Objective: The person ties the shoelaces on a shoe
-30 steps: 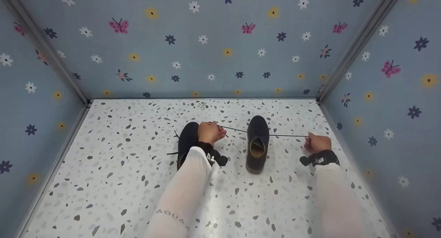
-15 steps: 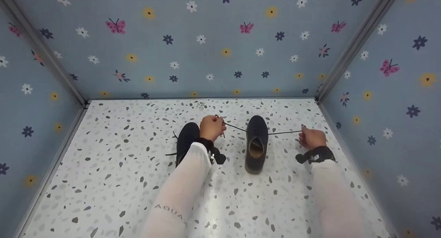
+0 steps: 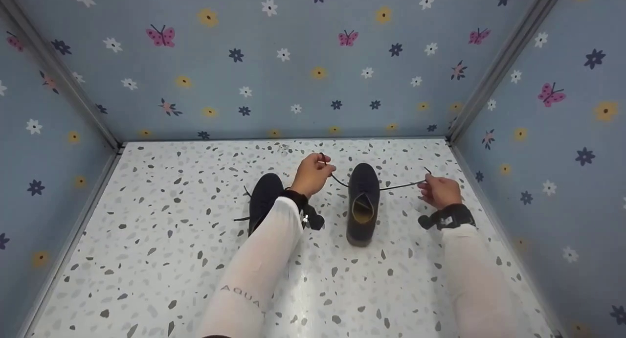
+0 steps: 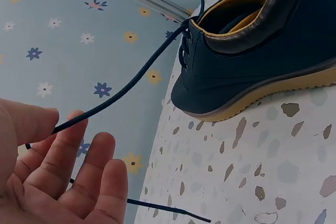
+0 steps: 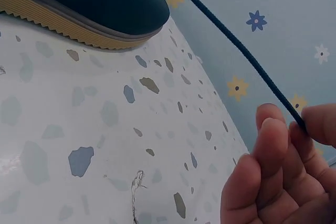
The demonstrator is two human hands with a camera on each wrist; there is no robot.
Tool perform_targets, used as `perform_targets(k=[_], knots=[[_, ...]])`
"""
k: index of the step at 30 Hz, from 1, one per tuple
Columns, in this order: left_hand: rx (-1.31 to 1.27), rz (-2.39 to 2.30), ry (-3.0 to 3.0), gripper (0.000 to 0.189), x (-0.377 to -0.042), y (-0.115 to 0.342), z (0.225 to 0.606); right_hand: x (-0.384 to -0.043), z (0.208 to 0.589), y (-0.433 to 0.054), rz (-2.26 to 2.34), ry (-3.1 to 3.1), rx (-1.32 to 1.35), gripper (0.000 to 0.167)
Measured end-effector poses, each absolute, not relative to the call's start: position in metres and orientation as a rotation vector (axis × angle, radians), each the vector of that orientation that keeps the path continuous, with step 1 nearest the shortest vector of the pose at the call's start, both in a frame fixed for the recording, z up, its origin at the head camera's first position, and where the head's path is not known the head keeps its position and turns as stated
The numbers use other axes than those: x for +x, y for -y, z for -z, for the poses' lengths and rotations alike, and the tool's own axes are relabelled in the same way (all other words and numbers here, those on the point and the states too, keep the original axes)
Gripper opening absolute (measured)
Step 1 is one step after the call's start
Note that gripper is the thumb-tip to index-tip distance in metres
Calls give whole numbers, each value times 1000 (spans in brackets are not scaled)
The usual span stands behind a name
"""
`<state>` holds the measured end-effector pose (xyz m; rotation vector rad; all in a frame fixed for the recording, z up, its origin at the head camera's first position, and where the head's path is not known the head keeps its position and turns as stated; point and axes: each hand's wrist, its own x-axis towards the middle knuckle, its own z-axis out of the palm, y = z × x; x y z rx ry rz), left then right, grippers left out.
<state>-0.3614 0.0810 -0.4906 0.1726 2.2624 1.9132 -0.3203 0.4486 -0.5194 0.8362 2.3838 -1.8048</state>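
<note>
Dark capitals point(image 3: 240, 295) spelling "AQUA" are running across the white left sleeve point(image 3: 261, 250), an unclear further letter following.

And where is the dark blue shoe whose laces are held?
In the head view, the shoe stands right of centre, between the left hand and right hand.

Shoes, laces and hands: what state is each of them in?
Left hand, pinching the left lace.
Right hand, pinching the right lace.
Left lace, curving slackly.
Right lace, nearly straight.
Shoe between the hands, upright on the floor, no bow tied.
Other shoe, upright, partly hidden, lace ends loose.
</note>
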Motion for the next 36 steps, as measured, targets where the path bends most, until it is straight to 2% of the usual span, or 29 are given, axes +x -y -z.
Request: perform_targets(k=[7,23,30,36], knots=[[236,-1829,-2276,21,-362,-83,490,-321,523,-446,1842,-2314,797,60],[280,-1703,-2453,17,-366,-79,491,-322,521,-443,1756,-2417,738,50],[384,-1487,-2665,24,-363,-82,484,-322,513,-442,1677,-2527,668,47],[246,-1643,-2384,25,-360,-86,484,-324,510,-441,1711,-2503,675,45]])
